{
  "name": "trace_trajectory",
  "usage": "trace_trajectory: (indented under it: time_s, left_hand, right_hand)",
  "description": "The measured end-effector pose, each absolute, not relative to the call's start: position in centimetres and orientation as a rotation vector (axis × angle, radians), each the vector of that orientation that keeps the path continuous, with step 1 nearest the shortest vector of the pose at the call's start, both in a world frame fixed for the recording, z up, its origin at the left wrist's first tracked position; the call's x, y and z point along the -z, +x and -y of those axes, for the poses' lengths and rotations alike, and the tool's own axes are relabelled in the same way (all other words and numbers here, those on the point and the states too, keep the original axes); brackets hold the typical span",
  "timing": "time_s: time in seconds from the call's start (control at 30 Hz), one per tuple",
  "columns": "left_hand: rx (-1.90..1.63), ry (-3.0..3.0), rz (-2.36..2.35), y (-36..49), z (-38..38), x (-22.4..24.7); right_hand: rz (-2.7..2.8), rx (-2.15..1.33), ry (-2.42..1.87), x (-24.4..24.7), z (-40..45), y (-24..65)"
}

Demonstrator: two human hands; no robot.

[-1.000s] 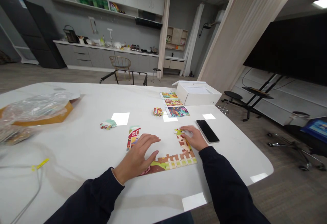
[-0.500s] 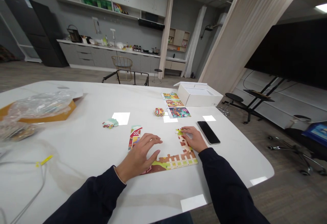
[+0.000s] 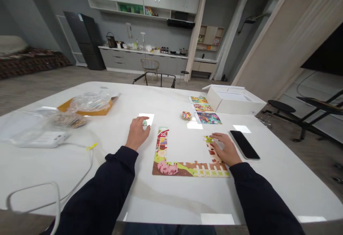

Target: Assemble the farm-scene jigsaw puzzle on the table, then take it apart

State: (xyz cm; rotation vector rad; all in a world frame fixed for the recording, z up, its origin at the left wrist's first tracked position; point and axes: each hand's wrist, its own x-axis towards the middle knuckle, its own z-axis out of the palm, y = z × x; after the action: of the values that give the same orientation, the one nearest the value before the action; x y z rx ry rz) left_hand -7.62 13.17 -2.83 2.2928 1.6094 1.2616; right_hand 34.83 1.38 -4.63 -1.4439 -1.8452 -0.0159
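A partly joined jigsaw frame [image 3: 184, 169] lies on the white table [image 3: 139, 192], forming a left side, a bottom edge and a right side. My right hand [image 3: 226, 149] rests on its right side, fingertips at the green piece on top, fingers apart. My left hand [image 3: 137, 132] is over the pile of pale green pieces [image 3: 145, 123], which it mostly covers; thumb and index finger are spread. Beyond the frame sits another small pile of pieces [image 3: 186, 115], beside the picture cards [image 3: 207, 118].
A black phone [image 3: 244, 145] lies right of my right hand. An open white box [image 3: 235, 99] stands at the back right. Plastic bags [image 3: 91, 101], a white power bank [image 3: 44, 139] and a cable [image 3: 77, 185] are on the left.
My left hand has moved left, off the jigsaw frame, to the pale green pile. My right hand stays at the frame's right side. The view has turned left.
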Motion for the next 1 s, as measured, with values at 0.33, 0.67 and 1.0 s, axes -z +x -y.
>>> trace_trajectory:
  time_s: [0.33,0.67,1.0]
  left_hand:
    - [-1.13,2.064,-2.058,-11.6,-16.0,4.9]
    - [-1.454,2.192,-1.613,-7.5,-12.3,0.4]
    - [-1.474,2.328,-0.642,0.9,-2.1,-1.5]
  right_hand:
    - [1.671,0.054,-1.569,3.9,-1.3,34.9]
    - [1.5,-0.017,-1.635,4.2,-1.5,35.5]
    - [1.378,-0.845,-1.232,-3.4,2.3,21.9]
